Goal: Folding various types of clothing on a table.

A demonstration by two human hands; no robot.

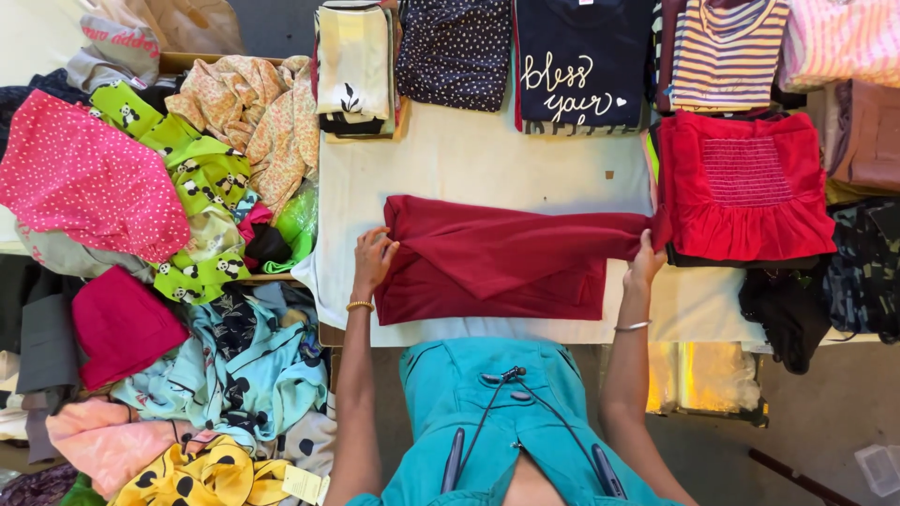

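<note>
The dark red knit garment (497,262) lies flat on the white-covered counter (469,159), directly in front of the person and roughly central between the two hands. The left hand (373,258) has its grip closed on the garment's left edge, fingers curled over the cloth; the right hand (645,262) pinches the right end, where a narrow strip extends toward the stack topped by a bright red smocked top (745,183). Judged from the layers, folding is part done: one panel is already laid across the body at a slant, giving a rough rectangle, but the lower edge is uneven and the long right-hand strip is not yet tucked in, so at least one further fold appears outstanding. Finished folded items line the far edge, including a navy top with white script (581,66) and a dotted dark garment (455,52). An unsorted heap at the left, including a pink dotted cloth (89,178) and a green panda-print cloth (192,178), remains loose. Whether the red piece is a shirt or trousers cannot be determined. The right fingertips are partly hidden by cloth, the stacks at the top and right are cut off by the frame, and the heap's lower layers are obscured.
</note>
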